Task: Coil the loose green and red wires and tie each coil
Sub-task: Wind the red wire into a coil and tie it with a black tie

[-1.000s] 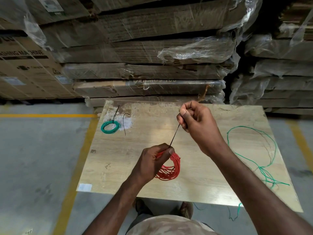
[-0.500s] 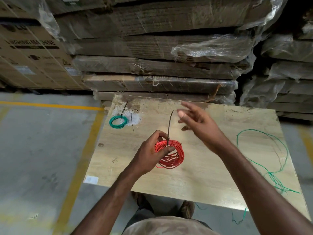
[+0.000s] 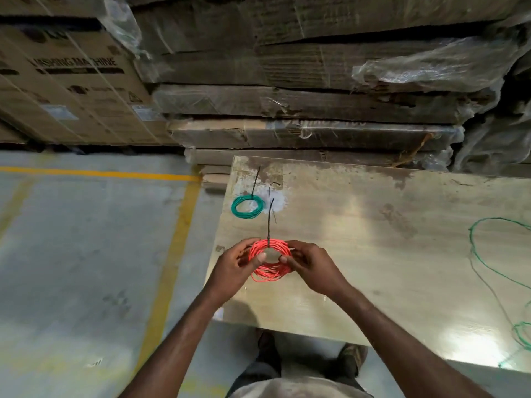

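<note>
A red wire coil (image 3: 270, 272) is held just above the near left part of the wooden board (image 3: 373, 254). My left hand (image 3: 234, 267) grips its left side and my right hand (image 3: 309, 267) grips its right side. A black tie (image 3: 269, 221) is cinched on the coil's top and its tail sticks straight up. A small green coil (image 3: 247, 206) with its own black tie lies at the board's far left corner. A loose green wire (image 3: 485, 254) sprawls across the board's right side and runs out of view.
A spare black tie (image 3: 275, 185) lies beside the green coil. Stacked wrapped cardboard boxes (image 3: 287, 81) rise just behind the board. Grey floor with yellow lines (image 3: 172, 248) lies to the left. My shoes (image 3: 352, 359) show below the board's near edge.
My right hand let go of the black tie's tail and came down onto the coil's right side. The coil turned flat toward the camera, now held by both hands.
</note>
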`<state>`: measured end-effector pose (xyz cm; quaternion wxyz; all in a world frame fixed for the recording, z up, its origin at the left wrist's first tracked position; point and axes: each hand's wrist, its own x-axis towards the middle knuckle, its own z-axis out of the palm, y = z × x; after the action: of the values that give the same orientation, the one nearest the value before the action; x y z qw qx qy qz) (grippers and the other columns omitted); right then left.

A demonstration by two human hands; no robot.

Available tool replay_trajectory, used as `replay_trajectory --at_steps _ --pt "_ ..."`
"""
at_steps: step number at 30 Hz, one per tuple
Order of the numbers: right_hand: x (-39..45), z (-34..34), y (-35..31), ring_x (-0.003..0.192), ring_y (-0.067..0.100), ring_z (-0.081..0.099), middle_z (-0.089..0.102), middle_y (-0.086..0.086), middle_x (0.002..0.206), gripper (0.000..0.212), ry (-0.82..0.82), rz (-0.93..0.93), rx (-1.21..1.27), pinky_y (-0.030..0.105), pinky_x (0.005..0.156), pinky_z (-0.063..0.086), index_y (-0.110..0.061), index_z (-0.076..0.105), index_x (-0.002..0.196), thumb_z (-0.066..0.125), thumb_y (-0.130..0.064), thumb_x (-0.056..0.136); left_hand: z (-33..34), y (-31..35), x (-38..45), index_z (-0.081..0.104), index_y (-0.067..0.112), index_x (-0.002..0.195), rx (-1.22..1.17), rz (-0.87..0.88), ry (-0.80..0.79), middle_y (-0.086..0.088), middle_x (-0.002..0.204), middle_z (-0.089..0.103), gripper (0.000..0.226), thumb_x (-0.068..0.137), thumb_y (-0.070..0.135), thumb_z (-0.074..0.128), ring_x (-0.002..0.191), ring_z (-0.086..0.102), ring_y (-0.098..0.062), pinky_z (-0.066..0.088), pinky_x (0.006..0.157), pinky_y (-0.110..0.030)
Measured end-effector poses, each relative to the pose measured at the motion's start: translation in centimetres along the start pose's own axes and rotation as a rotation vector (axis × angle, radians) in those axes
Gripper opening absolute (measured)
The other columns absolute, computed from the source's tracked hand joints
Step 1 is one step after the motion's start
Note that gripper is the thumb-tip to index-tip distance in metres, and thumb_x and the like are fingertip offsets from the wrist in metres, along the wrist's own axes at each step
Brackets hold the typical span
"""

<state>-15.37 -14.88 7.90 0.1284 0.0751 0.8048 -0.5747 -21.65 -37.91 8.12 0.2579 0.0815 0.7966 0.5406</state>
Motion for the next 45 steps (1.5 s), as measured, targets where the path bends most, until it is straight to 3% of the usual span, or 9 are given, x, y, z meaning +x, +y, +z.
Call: replay_trajectory --at_steps 5,10,14,18,22,27,31,36,45 --pt "6.3 5.7 1.5 0.090 0.007 0.081 0.085 -0.004 0.104 0.028 0.053 0.034 -0.057 0.036 0.085 0.067 -0.023 0.076 0.130 0.072 -0.032 0.104 -4.3 -6.4 3.0 0.080 0.026 0.120 0.142 -0.028 0.113 0.015 0.106 0.083 0.026 0.097 0.037 0.081 0.101 0.076 0.001 0.058 0.089 -0.019" --pt "11.4 9.2 3.6 0.087 0.017 0.082 0.084 0.006 0.104 0.026 0.123 0.186 -0.097 0.032 0.081 0.067 -0.015 0.078 0.127 0.073 -0.021 0.103 -5.3 -9.8 8.1 0.081 0.019 0.124 0.236 -0.089 0.149 0.006 0.104 0.084 0.030 0.097 0.033 0.082 0.098 0.079 -0.007 0.061 0.084 -0.018" --pt "14.0 11.0 6.1 0.080 0.020 0.078 0.084 0.007 0.090 0.015 0.111 0.304 -0.249 0.021 0.067 0.050 -0.013 0.082 0.107 0.070 -0.021 0.101 -5.1 -12.2 10.2 0.083 0.014 0.115 0.328 -0.146 0.182 -0.005 0.107 0.085 0.031 0.096 0.038 0.082 0.099 0.079 -0.019 0.052 0.077 -0.017" --pt "15.3 12.0 7.6 0.090 0.029 0.077 0.083 0.011 0.096 0.020 0.114 0.367 -0.292 0.034 0.079 0.059 -0.011 0.080 0.105 0.067 -0.027 0.103 -4.7 -13.1 10.6 0.082 0.007 0.102 0.341 -0.144 0.218 -0.011 0.098 0.083 0.024 0.098 0.031 0.081 0.085 0.074 -0.019 0.042 0.062 -0.004" --pt "15.7 12.4 8.5 0.093 0.030 0.074 0.081 0.010 0.099 0.020 0.189 0.391 -0.305 0.036 0.083 0.056 -0.013 0.077 0.105 0.073 -0.032 0.100 -4.0 -13.5 10.7 0.074 0.005 0.084 0.362 -0.156 0.321 -0.008 0.076 0.063 0.040 0.100 0.042 0.076 0.069 0.061 -0.027 0.037 0.064 -0.028" --pt "15.6 12.4 8.3 0.093 0.027 0.073 0.079 0.008 0.100 0.024 0.219 0.421 -0.263 0.038 0.085 0.059 -0.012 0.074 0.106 0.076 -0.034 0.098 -3.9 -12.6 10.8 0.074 0.005 0.093 0.337 -0.154 0.293 -0.005 0.081 0.063 0.041 0.106 0.043 0.068 0.072 0.055 -0.019 0.032 0.062 -0.020" --pt "15.5 12.4 8.0 0.094 0.028 0.075 0.080 0.008 0.099 0.019 0.204 0.415 -0.260 0.035 0.083 0.057 -0.012 0.074 0.107 0.078 -0.029 0.097 -4.1 -12.6 11.0 0.075 0.010 0.094 0.308 -0.196 0.261 -0.006 0.084 0.075 0.037 0.104 0.045 0.070 0.075 0.063 -0.019 0.038 0.065 -0.022" --pt "16.7 11.6 7.0 0.099 0.029 0.075 0.081 0.011 0.104 0.020 0.258 0.414 -0.223 0.034 0.086 0.057 -0.010 0.077 0.110 0.078 -0.024 0.096 -4.6 -12.1 12.7 0.078 0.006 0.104 0.266 -0.246 0.269 -0.016 0.102 0.081 0.013 0.100 0.015 0.071 0.095 0.073 -0.034 0.040 0.072 -0.026" --pt "16.7 11.7 6.5 0.101 0.029 0.075 0.080 0.010 0.107 0.043 0.248 0.486 -0.177 0.035 0.091 0.059 -0.011 0.071 0.123 0.076 -0.044 0.097 -4.2 -12.2 13.3 0.074 0.007 0.094 0.271 -0.264 0.257 -0.016 0.094 0.077 0.032 0.106 0.035 0.062 0.089 0.072 -0.038 0.056 0.073 -0.040"
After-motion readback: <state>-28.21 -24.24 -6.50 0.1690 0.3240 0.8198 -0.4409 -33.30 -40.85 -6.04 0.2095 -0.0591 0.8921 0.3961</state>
